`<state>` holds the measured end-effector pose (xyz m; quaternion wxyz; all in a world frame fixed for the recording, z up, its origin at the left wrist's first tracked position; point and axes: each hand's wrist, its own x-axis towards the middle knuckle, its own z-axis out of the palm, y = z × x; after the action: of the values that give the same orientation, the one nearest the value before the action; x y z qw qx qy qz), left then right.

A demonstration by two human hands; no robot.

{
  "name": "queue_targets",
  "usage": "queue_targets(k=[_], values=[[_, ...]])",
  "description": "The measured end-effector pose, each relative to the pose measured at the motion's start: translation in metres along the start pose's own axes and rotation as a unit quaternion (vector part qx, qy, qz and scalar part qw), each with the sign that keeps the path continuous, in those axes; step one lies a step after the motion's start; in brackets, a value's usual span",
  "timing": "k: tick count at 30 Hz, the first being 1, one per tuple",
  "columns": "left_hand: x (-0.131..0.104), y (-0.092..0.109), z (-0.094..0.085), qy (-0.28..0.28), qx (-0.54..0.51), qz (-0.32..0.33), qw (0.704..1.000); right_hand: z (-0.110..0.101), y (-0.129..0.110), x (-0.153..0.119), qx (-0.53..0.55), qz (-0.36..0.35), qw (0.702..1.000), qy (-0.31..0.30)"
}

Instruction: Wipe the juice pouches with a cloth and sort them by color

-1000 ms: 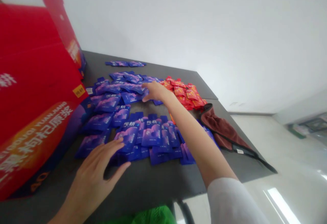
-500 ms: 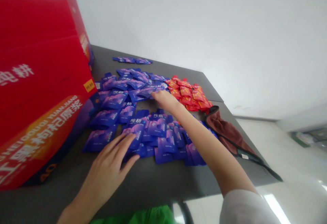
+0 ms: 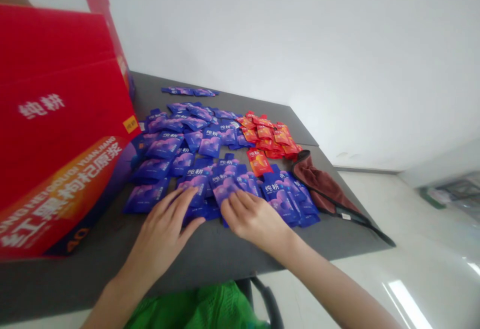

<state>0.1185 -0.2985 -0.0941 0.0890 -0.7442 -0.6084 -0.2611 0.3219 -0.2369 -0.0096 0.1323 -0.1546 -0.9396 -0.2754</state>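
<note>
My right hand [image 3: 249, 216] is closed, fingers pinched on the lower end of a purple pouch [image 3: 224, 185] over the near row of pouches. My left hand [image 3: 167, 224] lies with fingers stretched out and thumb apart, its fingertips touching a purple pouch [image 3: 195, 181] at the left of that row. Several more purple pouches overlap at the right of the row, one of them a pouch [image 3: 279, 201] beside my right hand. Behind them, a looser group of purple pouches [image 3: 210, 141] spreads across the grey table [image 3: 210, 249].
A large red box [image 3: 48, 134] stands at the left. Red pouches [image 3: 266, 134] are heaped at the right back, with a single red pouch [image 3: 258, 161] nearer. A brown cloth [image 3: 330, 186] with dark edging lies along the right table edge. Two purple pouches [image 3: 190, 91] lie far back.
My right hand has come back from the rear purple group to the near row, now pinching a purple pouch. My left hand has stayed nearly in place. The view has shifted slightly.
</note>
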Motion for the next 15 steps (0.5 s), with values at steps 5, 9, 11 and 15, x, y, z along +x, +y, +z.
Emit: queue_targets(k=[5,9,11,15], values=[[0.002,0.004,0.002,0.010,-0.004,0.040,0.999,0.022,-0.026,-0.014,0.151,0.021,0.987,-0.049],[0.007,0.007,-0.003,0.036,-0.003,0.051,0.998,0.012,0.009,-0.005,0.254,0.086,0.963,0.044],[0.010,0.009,-0.005,0.051,-0.004,0.053,0.997,0.016,0.041,0.018,0.284,0.152,0.946,0.036],[0.014,0.015,-0.002,0.045,0.011,0.080,0.996,0.057,0.093,0.092,0.234,0.209,0.936,-0.159]])
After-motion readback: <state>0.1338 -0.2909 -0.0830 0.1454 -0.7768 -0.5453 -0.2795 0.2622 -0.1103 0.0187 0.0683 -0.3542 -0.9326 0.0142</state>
